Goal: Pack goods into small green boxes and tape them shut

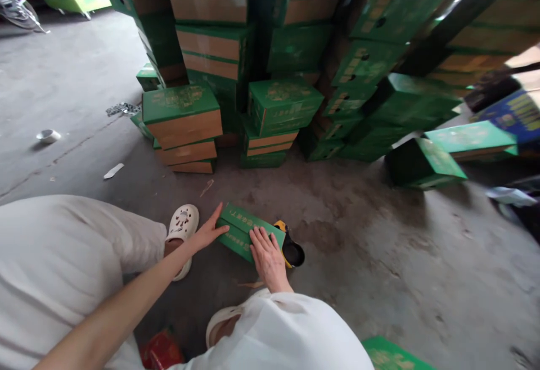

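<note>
A green cardboard box point(236, 236) with pale lettering lies on the concrete floor between my feet. At its left end is my left hand point(207, 231), with thumb and index finger stretched apart against the edge. My right hand point(269, 257) rests flat on the top near the right end, fingers extended. Just beyond that end sits a black and yellow tape dispenser point(294, 253), partly hidden by the box and my hand.
Tall stacks of green and brown boxes point(211, 49) rise ahead, with short piles point(181, 125) before them. An open-looking green box point(426, 162) lies to the right. Beside my shoe point(184, 224), a red object point(162, 350) is partly hidden. A white bowl-like item point(48, 136) is at left.
</note>
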### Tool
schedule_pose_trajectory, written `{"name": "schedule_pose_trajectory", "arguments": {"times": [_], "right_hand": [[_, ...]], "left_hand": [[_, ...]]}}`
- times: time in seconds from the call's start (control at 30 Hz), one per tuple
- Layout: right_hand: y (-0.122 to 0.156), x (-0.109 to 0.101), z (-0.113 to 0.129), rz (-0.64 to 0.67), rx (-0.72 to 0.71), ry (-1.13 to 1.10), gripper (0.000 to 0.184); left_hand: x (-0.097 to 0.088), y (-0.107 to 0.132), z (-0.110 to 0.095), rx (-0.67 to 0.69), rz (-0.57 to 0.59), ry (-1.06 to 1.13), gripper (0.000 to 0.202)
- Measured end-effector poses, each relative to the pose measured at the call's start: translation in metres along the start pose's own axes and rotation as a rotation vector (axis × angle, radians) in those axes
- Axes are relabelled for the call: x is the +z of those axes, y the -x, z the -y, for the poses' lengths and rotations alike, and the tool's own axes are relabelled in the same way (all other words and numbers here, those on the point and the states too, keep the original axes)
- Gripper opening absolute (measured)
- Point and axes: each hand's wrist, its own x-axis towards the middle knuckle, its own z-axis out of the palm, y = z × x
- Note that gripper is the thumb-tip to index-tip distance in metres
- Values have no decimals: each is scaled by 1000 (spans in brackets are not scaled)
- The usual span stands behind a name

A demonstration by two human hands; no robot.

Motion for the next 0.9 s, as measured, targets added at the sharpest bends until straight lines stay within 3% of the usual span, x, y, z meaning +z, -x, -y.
{"name": "schedule_pose_trajectory", "arguments": {"times": [0.13,0.27,0.33,0.47,0.67,0.8,0.9], "right_hand": [[-2,-5,4,-33,23,0,49],[4,-4,6,-58,46,12,55],[10,-1,4,-85,97,-3,62],[19,9,-2,-155,328,-59,87],[26,12,-3,-152,453,-344,87],[34,18,4,-255,769,-595,111],[35,24,6,-233,912,-787,121]], "left_hand": [[20,9,-13,220,-68,-457,70],[38,16,-23,235,-86,-637,65],[41,17,-24,225,-97,-650,66],[39,15,-25,219,-85,-627,67],[36,11,-17,241,-68,-572,62],[37,9,-12,228,-180,-492,55],[38,8,-12,192,-237,-424,53]]}}
